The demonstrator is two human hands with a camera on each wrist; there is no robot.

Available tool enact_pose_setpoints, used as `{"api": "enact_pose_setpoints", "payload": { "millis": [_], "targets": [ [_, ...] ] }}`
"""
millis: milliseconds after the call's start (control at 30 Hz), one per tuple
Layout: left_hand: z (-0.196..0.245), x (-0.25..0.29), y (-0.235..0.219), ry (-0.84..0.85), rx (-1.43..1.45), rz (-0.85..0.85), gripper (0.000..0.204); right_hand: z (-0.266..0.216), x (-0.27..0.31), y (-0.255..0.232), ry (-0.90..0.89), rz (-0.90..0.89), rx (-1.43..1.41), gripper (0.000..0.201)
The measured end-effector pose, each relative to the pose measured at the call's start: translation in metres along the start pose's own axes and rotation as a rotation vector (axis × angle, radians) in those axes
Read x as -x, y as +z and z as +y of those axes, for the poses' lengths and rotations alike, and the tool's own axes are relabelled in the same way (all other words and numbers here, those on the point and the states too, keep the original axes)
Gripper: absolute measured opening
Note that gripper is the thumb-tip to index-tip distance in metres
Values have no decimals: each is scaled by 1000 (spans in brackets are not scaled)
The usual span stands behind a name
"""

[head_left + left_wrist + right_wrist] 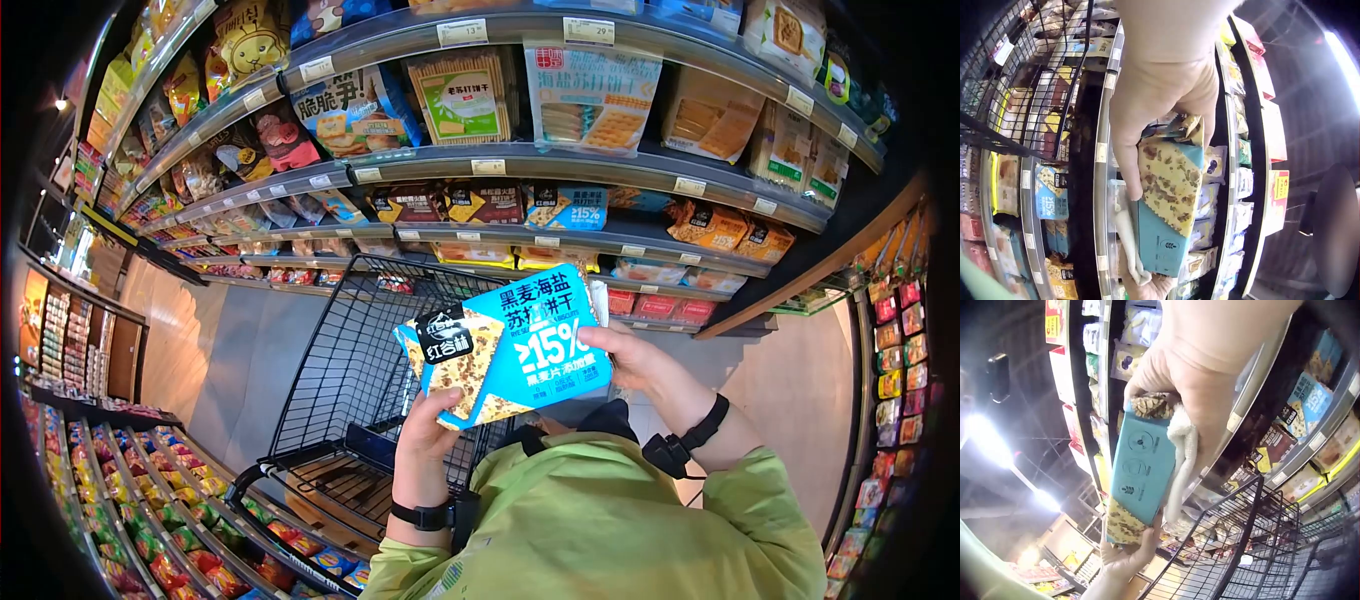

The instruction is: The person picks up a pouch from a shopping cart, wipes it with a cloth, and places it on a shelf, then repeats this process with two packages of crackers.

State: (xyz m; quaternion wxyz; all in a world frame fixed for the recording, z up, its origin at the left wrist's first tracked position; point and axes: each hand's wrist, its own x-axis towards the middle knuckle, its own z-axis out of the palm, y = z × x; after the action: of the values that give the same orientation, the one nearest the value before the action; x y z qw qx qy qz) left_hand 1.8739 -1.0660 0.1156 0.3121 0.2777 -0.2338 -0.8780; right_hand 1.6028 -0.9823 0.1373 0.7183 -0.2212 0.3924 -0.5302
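Two hands, one item: you hold a blue cracker packet (508,343) between them, above the black wire shopping cart (350,400) and in front of the snack shelves (560,165).

Left hand (428,428): you grip the packet's lower left corner from below, thumb up the printed front, fingers curled behind. The left wrist view shows the thumb lying along the packet's (1169,206) edge, with the fingers wrapped over its patterned end.

Right hand (632,357): you grip the opposite end, at the packet's right edge, fingers curled round the back. In the right wrist view a white cloth (1180,459) is pressed between your palm and the packet's (1141,469) plain blue side.

Packet: it is held face up toward you and tilted, its right end higher than the left. The front carries a cracker picture on the end held by the left hand, white "15%" lettering toward the right hand, and a black label near the left-hand grip.

Beyond the grip: matching blue packets (568,206) stand on a shelf above and behind your hands, with brown packets (405,203) beside them to the left. White price tags (488,167) run along the shelf edges.

Below the grip: green sleeves (600,520) and a black wrist strap (430,515) under the left hand; a second strap (690,440) behind the right.
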Motion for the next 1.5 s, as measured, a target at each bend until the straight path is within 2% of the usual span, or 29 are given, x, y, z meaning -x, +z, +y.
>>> {"api": "enact_pose_setpoints", "payload": {
  "millis": [233, 367, 500, 600, 633, 700, 733, 800, 833, 867, 933, 1100, 1233, 1400, 1500],
  "targets": [
    [4, -1, 1, 24, -162, -68, 64, 1, -1, -7, 1, 52, -62, 54],
    [8, -3, 6, 62, -266, -20, 70, 2, -2, -9, -56, 61, -74, 54],
    [9, -9, 16, 368, -491, 86, 76, 4, -4, -12, -113, 127, -71, 52],
    [11, -8, 12, 507, -531, 179, 77, 2, -6, -13, -139, 159, -81, 50],
    [12, -7, 14, 507, -531, 180, 77, 2, -6, -14, -150, 196, -82, 49],
    [14, -2, 24, 729, -833, 336, 75, 1, -6, -15, -170, 231, -73, 48],
    [13, 0, 27, 727, -833, 338, 75, 1, -6, -14, -168, 232, -73, 48],
    [13, 3, 32, 954, -1300, 310, 72, 2, -7, -12, -203, 267, -57, 47],
    [13, 6, 40, 1007, -1425, 273, 71, 2, -7, -11, -203, 265, -56, 47],
    [12, 6, 45, 1009, -1425, 276, 71, 2, -7, -10, -211, 272, -50, 48],
    [11, 4, 53, 1114, -1584, 152, 69, 2, -8, -8, -221, 274, -41, 48],
    [3, -2, 56, 1141, -1644, 98, 69, 3, -4, -6, -221, 303, -18, 50],
    [2, -2, 51, 1139, -1635, 152, 72, 5, -2, -7, -241, 299, -12, 48],
    [6, 1, 47, 1145, -1647, 211, 89, 7, 0, -14, -218, 217, -77, 45],
    [7, 3, 45, 1141, -1643, 218, 92, 10, -1, -20, -233, 223, -67, 48]
  ]
}}
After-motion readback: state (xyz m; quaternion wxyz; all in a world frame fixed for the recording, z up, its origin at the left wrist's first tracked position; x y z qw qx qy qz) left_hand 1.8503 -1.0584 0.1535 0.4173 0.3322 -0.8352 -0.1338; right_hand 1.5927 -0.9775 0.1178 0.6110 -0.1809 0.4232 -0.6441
